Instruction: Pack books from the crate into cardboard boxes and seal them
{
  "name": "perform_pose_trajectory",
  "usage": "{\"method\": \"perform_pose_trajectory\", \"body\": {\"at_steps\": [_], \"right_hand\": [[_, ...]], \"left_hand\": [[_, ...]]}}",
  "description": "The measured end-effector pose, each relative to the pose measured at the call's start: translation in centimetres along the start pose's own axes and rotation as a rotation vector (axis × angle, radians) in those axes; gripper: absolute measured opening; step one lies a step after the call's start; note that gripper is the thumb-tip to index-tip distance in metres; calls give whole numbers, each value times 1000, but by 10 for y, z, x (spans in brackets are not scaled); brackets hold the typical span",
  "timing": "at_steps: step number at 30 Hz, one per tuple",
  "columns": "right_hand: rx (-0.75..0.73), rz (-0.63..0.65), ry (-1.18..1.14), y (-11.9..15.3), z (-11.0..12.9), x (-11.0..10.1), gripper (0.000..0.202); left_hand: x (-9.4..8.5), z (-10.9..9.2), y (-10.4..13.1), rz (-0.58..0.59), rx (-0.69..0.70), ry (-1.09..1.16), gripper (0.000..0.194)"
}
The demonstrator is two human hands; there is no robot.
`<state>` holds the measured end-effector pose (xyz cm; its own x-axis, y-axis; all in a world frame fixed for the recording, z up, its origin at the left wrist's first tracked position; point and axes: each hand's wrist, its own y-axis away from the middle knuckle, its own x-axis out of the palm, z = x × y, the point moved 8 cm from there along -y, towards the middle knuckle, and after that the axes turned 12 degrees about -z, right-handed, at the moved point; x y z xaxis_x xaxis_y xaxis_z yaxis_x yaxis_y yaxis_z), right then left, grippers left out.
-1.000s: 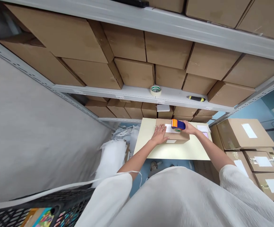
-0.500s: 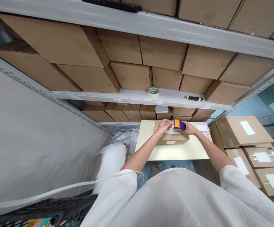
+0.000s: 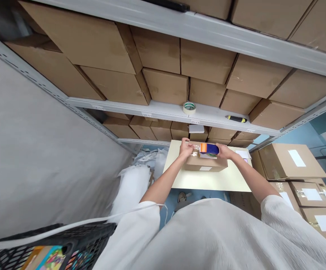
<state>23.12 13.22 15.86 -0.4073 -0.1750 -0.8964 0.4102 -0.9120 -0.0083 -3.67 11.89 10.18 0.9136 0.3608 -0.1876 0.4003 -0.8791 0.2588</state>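
A closed cardboard box [image 3: 189, 164] with a small white label on its front side lies on the pale yellow tabletop [image 3: 202, 182]. My right hand [image 3: 223, 151] is wrapped round the right end of a purple and orange tape dispenser [image 3: 210, 149], which rests low over the box top. At the box's left end is my left hand [image 3: 186, 148], its fingers bent together against the top edge; what they grip, if anything, is too small to name. Shiny clear tape [image 3: 196, 150] shows on the box between my left hand and the dispenser.
Shelves ahead hold cardboard boxes [image 3: 208, 62], a tape roll [image 3: 189, 108] and a black and yellow cutter [image 3: 236, 119]. Labelled boxes [image 3: 292, 161] are stacked at the right. White wrapping [image 3: 132, 187] hangs left of the table; a black crate [image 3: 92, 243] is at the lower left.
My left hand has moved left to the box's left end. The dispenser in my right hand has shifted slightly left and tilted flatter over the box. The view has turned slightly.
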Motion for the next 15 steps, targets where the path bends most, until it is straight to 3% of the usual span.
{"method": "perform_pose_trajectory", "body": {"at_steps": [4,7,15], "right_hand": [[17,21,41,-1,1,-1,36],[-19,29,26,-4,8,1,34],[-34,33,135,-15,20,5,30]], "left_hand": [[-45,19,-24,-88,-22,68,55],[-66,42,-33,-113,-83,125,53],[-64,88,-41,-146,-164,218,45]]}}
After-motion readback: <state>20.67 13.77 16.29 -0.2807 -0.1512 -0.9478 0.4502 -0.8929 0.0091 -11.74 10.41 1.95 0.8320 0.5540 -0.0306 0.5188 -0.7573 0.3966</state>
